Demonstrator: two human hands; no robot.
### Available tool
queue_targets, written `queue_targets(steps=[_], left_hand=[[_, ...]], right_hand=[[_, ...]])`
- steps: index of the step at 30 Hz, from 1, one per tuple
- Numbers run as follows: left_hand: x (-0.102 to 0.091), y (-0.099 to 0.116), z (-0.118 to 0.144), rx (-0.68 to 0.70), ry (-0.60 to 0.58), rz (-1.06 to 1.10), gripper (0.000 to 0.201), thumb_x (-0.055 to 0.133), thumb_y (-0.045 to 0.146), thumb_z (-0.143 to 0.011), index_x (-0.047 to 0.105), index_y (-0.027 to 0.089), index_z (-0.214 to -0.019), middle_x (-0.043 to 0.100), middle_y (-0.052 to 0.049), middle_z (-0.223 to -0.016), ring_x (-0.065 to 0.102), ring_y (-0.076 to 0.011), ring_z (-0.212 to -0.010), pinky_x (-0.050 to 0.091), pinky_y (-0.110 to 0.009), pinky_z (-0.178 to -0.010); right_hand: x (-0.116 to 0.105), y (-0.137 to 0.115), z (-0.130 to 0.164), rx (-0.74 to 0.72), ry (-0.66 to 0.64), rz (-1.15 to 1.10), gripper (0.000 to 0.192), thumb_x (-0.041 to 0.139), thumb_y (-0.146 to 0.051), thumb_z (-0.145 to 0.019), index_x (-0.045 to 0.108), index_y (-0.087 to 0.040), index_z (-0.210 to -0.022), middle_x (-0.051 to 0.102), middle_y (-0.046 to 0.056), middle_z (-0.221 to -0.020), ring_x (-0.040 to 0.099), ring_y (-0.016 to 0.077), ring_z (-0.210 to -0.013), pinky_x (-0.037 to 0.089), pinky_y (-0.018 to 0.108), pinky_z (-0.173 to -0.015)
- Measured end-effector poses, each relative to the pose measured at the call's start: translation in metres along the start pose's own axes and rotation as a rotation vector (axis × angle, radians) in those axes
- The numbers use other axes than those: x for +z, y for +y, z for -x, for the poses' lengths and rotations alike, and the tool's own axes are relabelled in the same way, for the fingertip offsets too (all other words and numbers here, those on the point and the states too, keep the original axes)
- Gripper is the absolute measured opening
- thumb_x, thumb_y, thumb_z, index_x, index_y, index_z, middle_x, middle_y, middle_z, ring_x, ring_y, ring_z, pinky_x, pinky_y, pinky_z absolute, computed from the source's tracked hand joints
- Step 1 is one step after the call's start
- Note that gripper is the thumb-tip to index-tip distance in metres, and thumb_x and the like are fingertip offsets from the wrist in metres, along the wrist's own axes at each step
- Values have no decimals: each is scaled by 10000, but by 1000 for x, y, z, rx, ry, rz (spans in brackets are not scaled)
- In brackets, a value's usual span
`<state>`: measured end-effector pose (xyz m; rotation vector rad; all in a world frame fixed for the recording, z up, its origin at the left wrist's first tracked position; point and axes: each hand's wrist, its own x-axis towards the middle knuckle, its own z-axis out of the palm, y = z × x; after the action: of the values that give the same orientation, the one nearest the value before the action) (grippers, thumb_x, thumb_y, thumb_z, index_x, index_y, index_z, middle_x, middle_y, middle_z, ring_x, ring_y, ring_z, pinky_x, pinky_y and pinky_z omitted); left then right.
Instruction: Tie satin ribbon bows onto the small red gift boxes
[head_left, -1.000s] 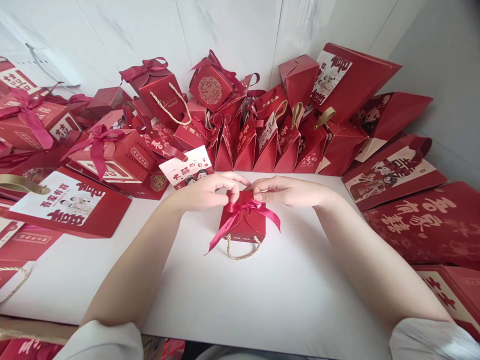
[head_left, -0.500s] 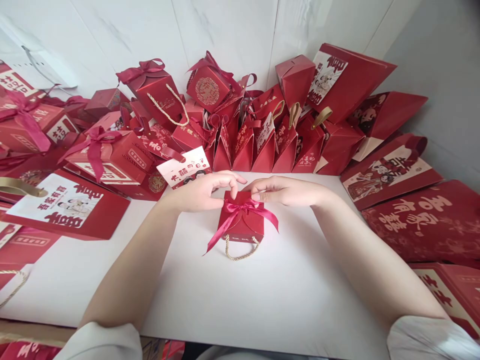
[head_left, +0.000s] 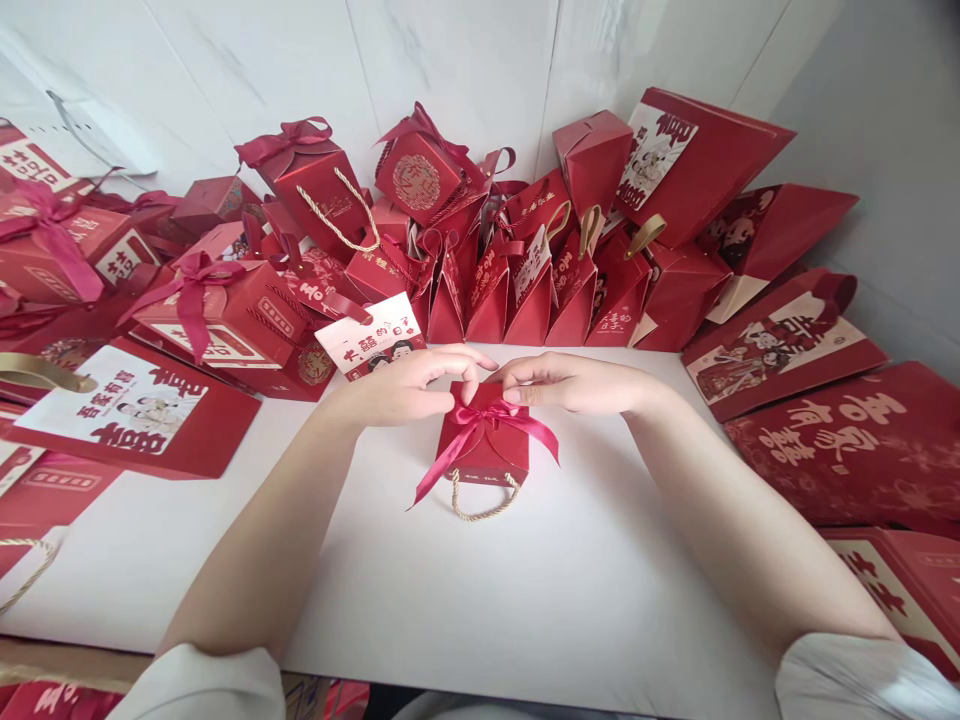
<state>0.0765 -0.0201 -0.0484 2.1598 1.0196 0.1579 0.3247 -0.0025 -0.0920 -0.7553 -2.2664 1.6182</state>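
Observation:
A small red gift box (head_left: 504, 458) stands in front of me on the white tabletop (head_left: 480, 590), with a looped cream rope handle (head_left: 484, 516) hanging at its near side. Across its top lies a magenta satin ribbon (head_left: 450, 460) tied in a bow, its two tails spread left and right. At the bow's left side, the thumb and forefinger of my left hand (head_left: 409, 388) pinch the ribbon. My right hand (head_left: 570, 382) pinches the right side between thumb and finger. The bow's loops are partly hidden behind my fingertips.
Behind the hands, several upright red gift bags (head_left: 529, 300) stand in a row against the tiled wall (head_left: 465, 60). Ribboned red boxes (head_left: 225, 315) are piled at the left, and larger printed bags (head_left: 847, 440) lean along the right side.
Almost nothing differs. Both hands keep their places at the bow, and the view has shifted very slightly.

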Motion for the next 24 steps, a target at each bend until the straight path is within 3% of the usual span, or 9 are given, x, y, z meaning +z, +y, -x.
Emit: queue_targets(steps=[6,9,17,24], left_hand=[[-1,-3,-2,-3,-28,30,288,462,308,-899,532,177,-652,552,-23,-1388,531,-239,-1239,389,-359,-1027],[-1,-5,-2,-20,-8,-2,309,542,401,-881,559,180,-665,548,-30,-1395,520,-260,-1257,396,-369,-1003],[-4,-10,-1,-36,-32,-71,330,523,426,-901,579,179,-690,508,-10,-1441,553,-229,-1177,409,-345,-945],[-7,-11,1,-49,-60,-152,287,497,372,-904,563,182,-699,479,-7,-1457,554,-225,-1164,391,-368,-992]], right_hand=[[0,-4,2,2,-7,-2,396,500,-523,-970,508,-173,-785,416,-16,-790,363,122,-709,305,274,-680],[0,-8,3,10,-6,18,392,504,-511,-969,510,-174,-770,417,-17,-794,359,121,-709,304,271,-679],[-1,-6,4,9,-36,-5,358,526,-492,-954,538,-176,-788,528,20,-919,469,156,-834,366,297,-804],[-1,-5,5,57,2,47,329,545,-489,-939,587,-187,-816,519,58,-1209,521,205,-1058,381,331,-948]])
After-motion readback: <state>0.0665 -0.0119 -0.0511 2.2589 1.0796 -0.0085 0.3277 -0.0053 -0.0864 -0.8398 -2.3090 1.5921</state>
